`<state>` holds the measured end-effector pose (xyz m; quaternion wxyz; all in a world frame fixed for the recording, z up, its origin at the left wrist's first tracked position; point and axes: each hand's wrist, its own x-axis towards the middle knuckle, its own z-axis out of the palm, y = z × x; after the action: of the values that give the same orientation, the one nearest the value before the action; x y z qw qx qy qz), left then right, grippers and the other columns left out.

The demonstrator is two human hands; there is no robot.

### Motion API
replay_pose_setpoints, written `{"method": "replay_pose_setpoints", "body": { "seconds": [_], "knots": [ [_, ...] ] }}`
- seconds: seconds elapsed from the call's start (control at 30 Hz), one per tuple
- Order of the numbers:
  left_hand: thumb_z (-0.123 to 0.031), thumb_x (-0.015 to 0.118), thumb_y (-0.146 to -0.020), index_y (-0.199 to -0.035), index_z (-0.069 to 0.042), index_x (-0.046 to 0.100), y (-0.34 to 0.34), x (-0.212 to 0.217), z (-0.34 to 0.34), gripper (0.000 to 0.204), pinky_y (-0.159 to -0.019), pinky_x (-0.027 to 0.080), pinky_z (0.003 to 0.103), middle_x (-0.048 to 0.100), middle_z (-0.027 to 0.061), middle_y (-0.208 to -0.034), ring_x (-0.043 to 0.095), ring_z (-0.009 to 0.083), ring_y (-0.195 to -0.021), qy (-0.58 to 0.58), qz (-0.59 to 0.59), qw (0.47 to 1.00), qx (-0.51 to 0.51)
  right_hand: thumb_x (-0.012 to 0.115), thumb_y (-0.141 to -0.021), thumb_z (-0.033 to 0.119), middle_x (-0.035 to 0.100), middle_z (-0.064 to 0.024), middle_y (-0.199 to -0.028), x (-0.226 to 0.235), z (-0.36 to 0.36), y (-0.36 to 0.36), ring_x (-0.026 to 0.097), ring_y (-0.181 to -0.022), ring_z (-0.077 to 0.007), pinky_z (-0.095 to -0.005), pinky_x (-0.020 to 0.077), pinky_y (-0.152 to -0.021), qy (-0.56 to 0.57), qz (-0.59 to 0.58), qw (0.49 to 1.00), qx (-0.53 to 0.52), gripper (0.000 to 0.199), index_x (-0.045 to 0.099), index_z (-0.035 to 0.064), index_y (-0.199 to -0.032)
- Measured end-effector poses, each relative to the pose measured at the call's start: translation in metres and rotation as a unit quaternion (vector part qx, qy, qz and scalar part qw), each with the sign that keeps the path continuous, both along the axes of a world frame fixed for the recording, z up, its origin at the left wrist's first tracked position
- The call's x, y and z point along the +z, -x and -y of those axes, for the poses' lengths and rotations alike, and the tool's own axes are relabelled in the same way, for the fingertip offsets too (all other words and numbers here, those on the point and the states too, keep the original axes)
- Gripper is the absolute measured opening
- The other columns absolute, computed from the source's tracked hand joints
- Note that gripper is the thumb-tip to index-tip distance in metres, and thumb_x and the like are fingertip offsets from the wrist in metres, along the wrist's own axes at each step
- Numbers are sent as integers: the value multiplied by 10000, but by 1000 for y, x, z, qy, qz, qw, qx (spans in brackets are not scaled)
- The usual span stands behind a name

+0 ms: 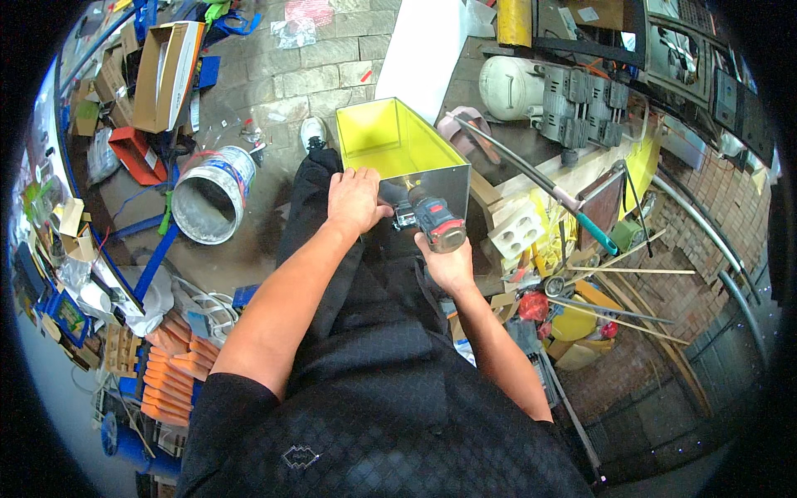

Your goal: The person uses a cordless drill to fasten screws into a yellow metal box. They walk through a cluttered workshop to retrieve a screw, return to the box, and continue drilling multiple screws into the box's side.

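Observation:
A box with bright yellow inner walls (365,137) and dark grey outer panels stands in front of me, its top open. My left hand (355,201) grips its near left edge, the fingers curled over the rim and the thumb stretched right toward the tool. In my right hand (448,264) is a dark grey and red cordless drill (442,222), held by its handle. The drill's front end points away from me, at the near panel of the box. Whether its bit touches the panel I cannot tell.
To the left lies a tilted, dirty white bucket (237,166), with a cardboard carton (155,87) beyond it. An air compressor (508,87) stands at the far right. A long-handled tool with a teal grip (596,232) slants nearer. Several orange pieces (166,382) are stacked at the lower left.

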<state>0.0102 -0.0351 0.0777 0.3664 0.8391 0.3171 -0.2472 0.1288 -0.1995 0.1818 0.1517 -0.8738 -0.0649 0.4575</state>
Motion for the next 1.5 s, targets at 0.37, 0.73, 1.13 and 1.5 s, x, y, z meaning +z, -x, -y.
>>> {"method": "replay_pose_setpoints", "body": {
  "seconds": [0.37,0.73,1.13,1.5],
  "knots": [
    [-500,914,-732,-1188,-51,671,4,3,-1,685,-1017,453,459,703,122,-1231,621,322,-1221,18,-22,1000,-11,720,-872,275,754,-208,-857,32,-25,-30,746,-823,-427,-552,569,-705,69,94,915,386,222,649,77,-943],
    [-462,924,-749,-1216,-73,664,10,6,-5,661,-1029,457,464,688,94,-1245,603,295,-1253,17,-45,999,19,842,-918,207,780,-145,-1077,47,4,-51,761,-968,-256,-405,590,-908,-143,109,974,138,367,713,-4,-1189],
    [-464,928,-743,-1254,-52,656,0,8,-8,710,-1021,494,461,687,108,-1301,602,302,-1273,46,-65,997,5,893,-737,368,774,-252,-1062,25,29,-33,745,-1059,-418,-463,577,-946,87,25,991,98,647,734,52,-1279],
    [-457,933,-740,-1256,-40,651,-3,8,-7,721,-1044,506,455,688,126,-1300,611,316,-1272,48,-70,996,6,853,-769,342,769,-240,-984,20,26,-19,742,-990,-434,-471,578,-859,39,25,994,95,510,739,59,-1178]
  ]
}}
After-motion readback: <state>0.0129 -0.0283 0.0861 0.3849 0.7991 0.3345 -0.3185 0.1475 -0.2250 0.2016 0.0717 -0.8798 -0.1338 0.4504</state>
